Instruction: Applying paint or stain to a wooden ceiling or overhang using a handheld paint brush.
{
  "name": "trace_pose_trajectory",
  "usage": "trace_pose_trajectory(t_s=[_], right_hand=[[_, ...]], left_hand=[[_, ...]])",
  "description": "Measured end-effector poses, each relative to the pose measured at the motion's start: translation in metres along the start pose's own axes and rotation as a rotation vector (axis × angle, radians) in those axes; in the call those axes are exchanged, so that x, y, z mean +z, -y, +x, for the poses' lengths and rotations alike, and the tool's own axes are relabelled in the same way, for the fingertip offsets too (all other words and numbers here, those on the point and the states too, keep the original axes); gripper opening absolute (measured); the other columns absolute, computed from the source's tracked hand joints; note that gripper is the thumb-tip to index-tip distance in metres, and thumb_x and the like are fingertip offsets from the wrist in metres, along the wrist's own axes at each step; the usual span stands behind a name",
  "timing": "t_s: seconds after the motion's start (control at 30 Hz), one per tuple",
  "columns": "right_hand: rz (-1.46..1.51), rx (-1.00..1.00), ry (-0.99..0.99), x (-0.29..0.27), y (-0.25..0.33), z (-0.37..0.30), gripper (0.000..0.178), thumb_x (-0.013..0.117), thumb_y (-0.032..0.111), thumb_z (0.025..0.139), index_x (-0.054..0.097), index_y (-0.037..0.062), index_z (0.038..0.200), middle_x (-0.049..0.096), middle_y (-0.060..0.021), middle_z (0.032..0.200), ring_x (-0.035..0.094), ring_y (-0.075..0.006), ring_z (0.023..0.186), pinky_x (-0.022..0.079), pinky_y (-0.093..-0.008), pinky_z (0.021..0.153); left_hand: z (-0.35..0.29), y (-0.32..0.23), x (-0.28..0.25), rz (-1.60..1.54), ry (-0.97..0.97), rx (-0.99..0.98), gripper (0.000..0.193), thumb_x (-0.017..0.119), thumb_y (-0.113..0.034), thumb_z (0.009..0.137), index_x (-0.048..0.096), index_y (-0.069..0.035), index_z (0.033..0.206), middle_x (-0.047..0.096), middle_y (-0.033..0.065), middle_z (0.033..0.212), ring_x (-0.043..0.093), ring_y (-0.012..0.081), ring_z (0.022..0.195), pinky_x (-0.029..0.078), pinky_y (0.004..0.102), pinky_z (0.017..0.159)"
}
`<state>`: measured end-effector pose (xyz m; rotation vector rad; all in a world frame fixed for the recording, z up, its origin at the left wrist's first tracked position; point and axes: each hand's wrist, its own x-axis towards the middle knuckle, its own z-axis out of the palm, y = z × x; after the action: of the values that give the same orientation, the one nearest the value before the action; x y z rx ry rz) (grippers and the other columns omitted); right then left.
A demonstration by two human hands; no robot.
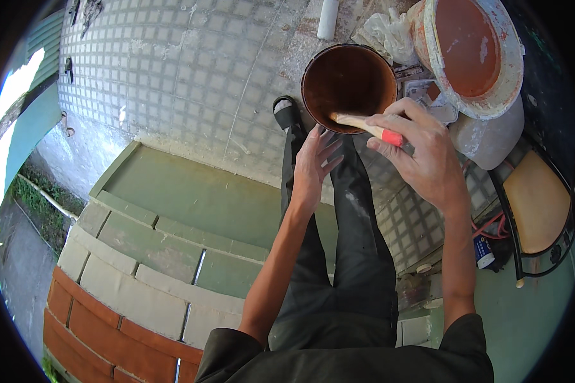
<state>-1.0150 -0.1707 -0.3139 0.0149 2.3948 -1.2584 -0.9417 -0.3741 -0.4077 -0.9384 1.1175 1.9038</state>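
Note:
A round dark-rimmed bucket (348,80), coated reddish-brown inside, stands on the tiled floor in front of my feet. My right hand (421,137) is closed round the pale wooden handle of a paintbrush (359,120). The handle's end is red, and the brush's head dips over the near rim into the bucket, its bristles hard to make out. At the bucket's near left side is my left hand (313,156), its fingers stretched out and apart. It holds nothing; whether its fingertips touch the bucket I cannot tell.
Right of the bucket, a large white tub (469,51) with reddish-brown content leans beside a crumpled plastic bag (386,35). A chair (535,201) with a tan seat stands at the right. Painted steps (166,255) in green, cream and orange-brown lie to the left. A white tube (328,19) rests beyond the bucket.

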Motion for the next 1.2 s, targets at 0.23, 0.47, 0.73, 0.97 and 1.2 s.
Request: trace_pose_trajectory(t_s=[0.23,0.47,0.73,0.97,1.2], right_hand=[[-0.041,-0.019,0.119,-0.001,0.007,-0.002,0.035,0.081,0.018,0.082,0.072,-0.0003,0.111,0.062,-0.0109,0.099,0.063,-0.0286,0.089,0.050,-0.0392,0.080],[0.067,0.006,0.115,0.012,-0.003,-0.008,0.044,0.082,0.018,0.080,0.064,-0.0005,0.116,0.067,-0.0157,0.115,0.066,-0.0356,0.108,0.053,-0.0416,0.091],[0.080,-0.045,0.062,0.019,-0.011,-0.009,0.038,0.077,0.014,0.084,0.062,-0.0013,0.116,0.067,-0.0169,0.110,0.066,-0.0395,0.101,0.053,-0.0458,0.085],[0.137,0.012,0.039,0.018,-0.019,0.018,0.027,0.070,0.022,0.092,0.069,-0.0019,0.106,0.068,-0.0160,0.102,0.068,-0.0363,0.094,0.053,-0.0433,0.079],[0.126,0.101,0.004,0.023,-0.034,0.056,0.032,0.058,0.027,0.102,0.072,-0.0015,0.101,0.071,-0.0196,0.089,0.071,-0.0378,0.086,0.053,-0.0398,0.074]], left_hand=[[0.001,0.001,0.005,-0.078,0.025,-0.028,0.075,0.045,-0.057,0.103,0.032,-0.008,0.159,0.045,0.0156,0.155,0.048,0.0277,0.137,0.037,0.0431,0.114],[0.003,-0.003,0.007,-0.234,0.048,-0.042,0.071,0.040,-0.056,0.105,0.037,-0.005,0.155,0.046,0.0150,0.153,0.048,0.0267,0.137,0.036,0.0424,0.115],[0.000,-0.007,0.015,-0.488,0.091,-0.086,0.077,0.041,-0.060,0.103,0.035,-0.003,0.154,0.046,0.0147,0.152,0.047,0.0265,0.137,0.034,0.0407,0.118],[0.001,-0.009,0.029,-0.764,0.033,-0.080,0.077,0.043,-0.057,0.103,0.034,0.002,0.150,0.044,0.0205,0.150,0.044,0.0318,0.139,0.035,0.0420,0.117],[0.005,-0.009,0.033,-0.802,0.077,-0.040,0.080,0.043,-0.057,0.103,0.031,0.005,0.152,0.040,0.0222,0.153,0.038,0.0336,0.144,0.029,0.0436,0.123]])
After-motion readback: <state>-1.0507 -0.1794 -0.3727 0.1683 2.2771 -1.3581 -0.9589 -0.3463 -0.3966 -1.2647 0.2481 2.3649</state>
